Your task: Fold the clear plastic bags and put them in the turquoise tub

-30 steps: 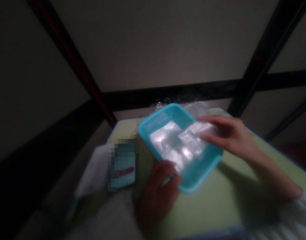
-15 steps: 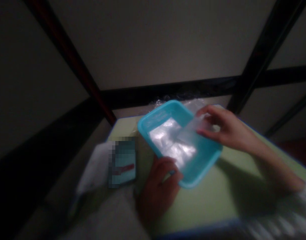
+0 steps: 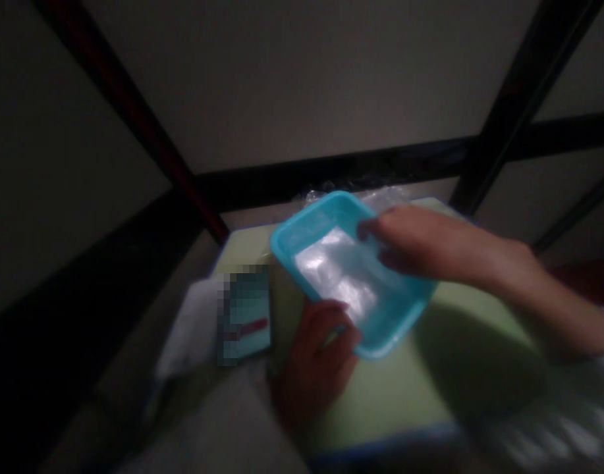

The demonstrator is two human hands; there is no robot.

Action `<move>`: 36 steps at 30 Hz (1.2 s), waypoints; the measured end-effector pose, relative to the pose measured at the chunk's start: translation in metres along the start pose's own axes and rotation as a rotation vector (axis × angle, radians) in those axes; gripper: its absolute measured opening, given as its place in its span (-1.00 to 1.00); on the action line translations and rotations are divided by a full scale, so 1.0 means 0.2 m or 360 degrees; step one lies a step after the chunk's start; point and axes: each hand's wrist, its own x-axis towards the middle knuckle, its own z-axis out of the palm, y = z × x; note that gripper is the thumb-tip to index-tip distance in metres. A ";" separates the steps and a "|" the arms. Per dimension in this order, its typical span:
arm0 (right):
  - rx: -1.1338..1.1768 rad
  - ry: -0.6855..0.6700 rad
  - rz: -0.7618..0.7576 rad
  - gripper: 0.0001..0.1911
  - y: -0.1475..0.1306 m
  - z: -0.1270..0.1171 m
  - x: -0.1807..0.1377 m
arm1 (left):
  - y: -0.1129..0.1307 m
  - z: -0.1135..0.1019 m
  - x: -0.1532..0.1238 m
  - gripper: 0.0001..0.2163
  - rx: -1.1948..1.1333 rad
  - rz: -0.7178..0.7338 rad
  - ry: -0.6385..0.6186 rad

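Note:
A turquoise plastic tray (image 3: 383,347) is tilted above the light green table, its near-left rim pinched between the thumb and fingers of my left hand (image 3: 326,349). Inside it lies a shiny, clear plastic bag (image 3: 331,260), flat on the bottom. My right hand (image 3: 410,240) reaches over the right side of the tray, back of the hand up and fingers curled down. Thin translucent plastic shows at its blurred fingertips; most of that piece is hidden under the hand.
A phone-like device (image 3: 247,322), its screen pixelated, stands left of the tray beside a white sheet or cloth (image 3: 193,322). Crumpled clear plastic (image 3: 388,196) lies at the back of the green table (image 3: 381,408). Dark-framed panels (image 3: 306,79) rise behind the table.
My right hand has moved left and turned palm down over the tray, bringing the translucent plastic down inside. My left hand keeps its hold on the rim.

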 end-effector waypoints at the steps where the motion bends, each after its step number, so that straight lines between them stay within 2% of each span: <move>1: -0.0062 -0.0062 0.0040 -0.64 -0.02 -0.02 0.01 | 0.00 0.00 0.00 -0.89 0.0000 -0.0005 0.0008; 6: -0.0236 -0.0374 0.0170 -0.61 -0.14 -0.08 0.09 | 0.00 0.00 0.01 -0.90 0.0013 -0.0010 0.0004; 10: -0.0260 -0.0551 0.0198 -0.65 -0.20 -0.05 0.14 | 0.01 0.00 0.01 -0.88 -0.0002 -0.0031 -0.0001; 20: 0.0137 -0.0512 0.0116 -0.68 -0.19 0.05 0.18 | 0.00 -0.01 0.01 -0.87 -0.0004 0.0011 -0.0038; 26: 0.0336 -0.0550 -0.0011 -0.94 -0.14 0.10 0.22 | 0.00 0.00 0.00 -0.86 0.0000 -0.0007 -0.0038; 30: 0.0649 -0.0645 -0.0060 -0.75 -0.09 0.13 0.23 | 0.00 0.00 0.00 -0.87 -0.0026 0.0023 0.0006; 32: 0.0786 -0.0615 -0.0058 -0.72 -0.07 0.14 0.23 | 0.00 0.00 0.01 -0.87 -0.0033 0.0016 0.0006; 36: 0.0696 -0.0499 -0.0135 -0.74 -0.05 0.14 0.22 | 0.00 -0.01 0.02 -0.87 -0.0024 0.0000 -0.0023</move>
